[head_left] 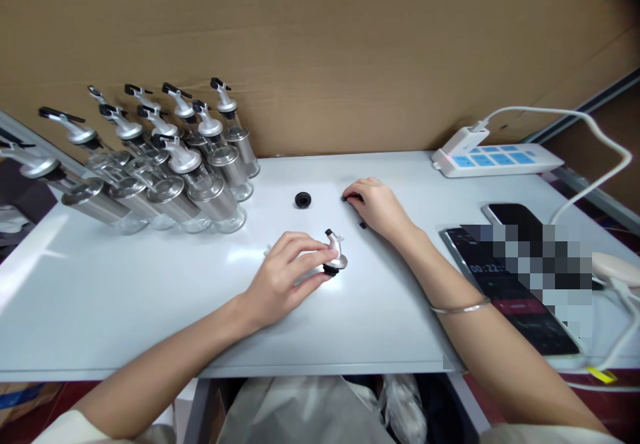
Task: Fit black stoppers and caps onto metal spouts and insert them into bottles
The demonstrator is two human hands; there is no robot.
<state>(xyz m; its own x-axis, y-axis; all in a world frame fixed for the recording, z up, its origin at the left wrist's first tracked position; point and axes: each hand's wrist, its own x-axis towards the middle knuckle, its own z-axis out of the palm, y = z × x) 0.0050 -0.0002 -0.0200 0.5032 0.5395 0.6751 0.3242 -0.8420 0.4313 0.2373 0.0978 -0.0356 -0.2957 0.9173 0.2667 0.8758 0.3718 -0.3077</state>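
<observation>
My left hand point(283, 274) pinches a silver pourer spout point(338, 257) between thumb and fingers, just above the tabletop. The spout has a black tip and a dark ribbed stopper below its silver cap. To the right and farther back, my right hand point(377, 207) has its fingers closed on a small black piece point(353, 197), mostly hidden by the fingertips. Another small black piece point(363, 225) lies by that hand. A round black ring point(303, 200) rests on the table between and beyond both hands. Something small and clear point(268, 249) shows behind my left hand.
Several glass bottles point(217, 197) with metal sleeves and pourers stand grouped at the left back. A power strip point(500, 161) with a white charger and cable lies at the right back. Two phones point(515, 297) lie at the right. Cardboard point(320, 57) walls off the white table's point(150, 317) back.
</observation>
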